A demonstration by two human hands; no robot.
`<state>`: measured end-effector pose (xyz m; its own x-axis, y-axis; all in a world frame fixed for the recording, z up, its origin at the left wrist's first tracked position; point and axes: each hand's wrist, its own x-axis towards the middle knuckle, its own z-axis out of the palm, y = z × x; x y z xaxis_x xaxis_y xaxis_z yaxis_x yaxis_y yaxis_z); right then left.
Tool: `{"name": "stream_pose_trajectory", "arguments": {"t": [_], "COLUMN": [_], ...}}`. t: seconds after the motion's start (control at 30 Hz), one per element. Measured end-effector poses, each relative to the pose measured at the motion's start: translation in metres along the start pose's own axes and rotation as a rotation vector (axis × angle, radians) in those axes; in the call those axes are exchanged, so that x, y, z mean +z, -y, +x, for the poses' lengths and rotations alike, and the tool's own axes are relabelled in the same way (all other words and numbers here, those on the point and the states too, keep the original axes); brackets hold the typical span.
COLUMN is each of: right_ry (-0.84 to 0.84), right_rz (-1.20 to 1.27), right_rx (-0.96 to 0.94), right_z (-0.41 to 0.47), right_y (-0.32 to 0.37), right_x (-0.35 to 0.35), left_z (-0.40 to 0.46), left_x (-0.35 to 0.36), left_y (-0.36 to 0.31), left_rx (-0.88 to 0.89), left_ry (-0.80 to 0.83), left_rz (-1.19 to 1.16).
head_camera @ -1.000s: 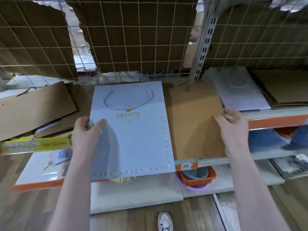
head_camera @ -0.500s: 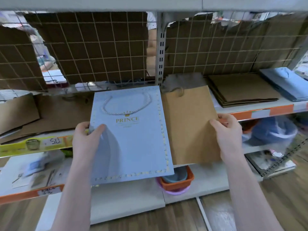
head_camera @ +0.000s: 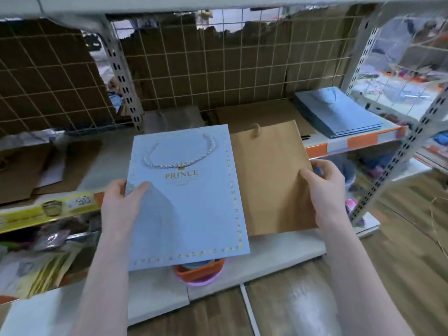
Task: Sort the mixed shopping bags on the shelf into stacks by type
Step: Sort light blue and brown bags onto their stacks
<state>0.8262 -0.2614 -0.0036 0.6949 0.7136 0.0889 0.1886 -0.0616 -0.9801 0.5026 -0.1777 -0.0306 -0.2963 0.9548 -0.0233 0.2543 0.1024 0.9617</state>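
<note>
My left hand (head_camera: 122, 202) grips the left edge of a light blue "PRINCE" bag (head_camera: 186, 197) with a white rope handle, held flat in front of the shelf. My right hand (head_camera: 323, 187) pinches the right edge of a plain brown paper bag (head_camera: 269, 178) beside it. On the shelf behind lie a stack of brown bags (head_camera: 261, 113), a stack of blue bags (head_camera: 337, 112) at the right, and a grey bag (head_camera: 173, 120) near the upright post.
The shelf (head_camera: 363, 141) has an orange front edge and a wire grid back (head_camera: 206, 76) lined with cardboard. More brown bags (head_camera: 26, 170) lie at the left. An orange bowl stack (head_camera: 198, 272) sits on the lower shelf. A metal upright (head_camera: 397, 151) stands at the right.
The view has swung right, and both hands have carried their bags to the right along the shelf. The stacks of brown and blue bags now lie just behind the held bags.
</note>
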Motion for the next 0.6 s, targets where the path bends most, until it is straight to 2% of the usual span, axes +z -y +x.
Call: {"name": "stream_pose_trajectory", "arguments": {"t": [0.13, 0.47, 0.6], "right_ry": [-0.013, -0.043, -0.008], "right_rz": [0.03, 0.051, 0.046], "right_rx": [0.025, 0.056, 0.063], "right_z": [0.044, 0.171, 0.215], "right_y": [-0.016, -0.026, -0.029], "right_x": [-0.009, -0.012, -0.004], "left_z": [0.007, 0.063, 0.072], "left_x": [0.044, 0.168, 0.197], "left_y": [-0.026, -0.07, -0.083], "left_rx": [0.004, 0.067, 0.052], "left_ry": [-0.036, 0.061, -0.018], "left_rz": [-0.066, -0.171, -0.186]}}
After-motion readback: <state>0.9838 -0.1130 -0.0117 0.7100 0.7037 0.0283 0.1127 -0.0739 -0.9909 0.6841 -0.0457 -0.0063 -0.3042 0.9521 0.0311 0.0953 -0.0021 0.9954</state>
